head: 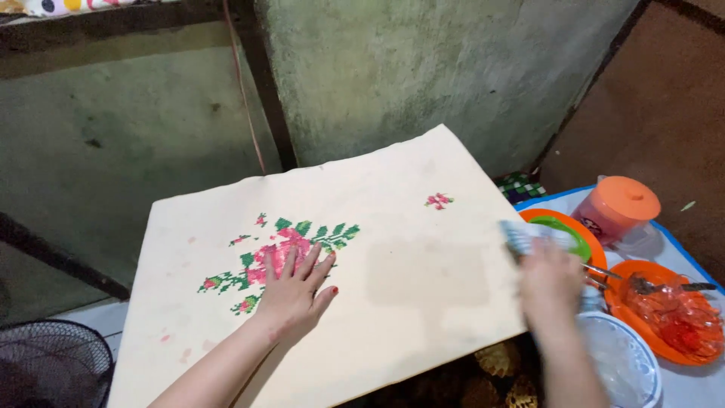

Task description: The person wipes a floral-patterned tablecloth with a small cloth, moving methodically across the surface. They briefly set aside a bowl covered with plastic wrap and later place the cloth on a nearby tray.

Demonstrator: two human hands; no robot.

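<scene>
A cream board with a red and green cross-stitch flower pattern lies tilted in front of me. My left hand rests flat on it, fingers spread over the flower. My right hand is blurred at the board's right edge and grips a light blue brush or cloth, whose exact kind I cannot tell. A darker rectangular patch shows on the board between my hands.
An orange-lidded jug, orange plates, clear red glasses on an orange plate and a clear bowl crowd the surface at right. A black fan grille sits lower left. A greenish wall rises behind.
</scene>
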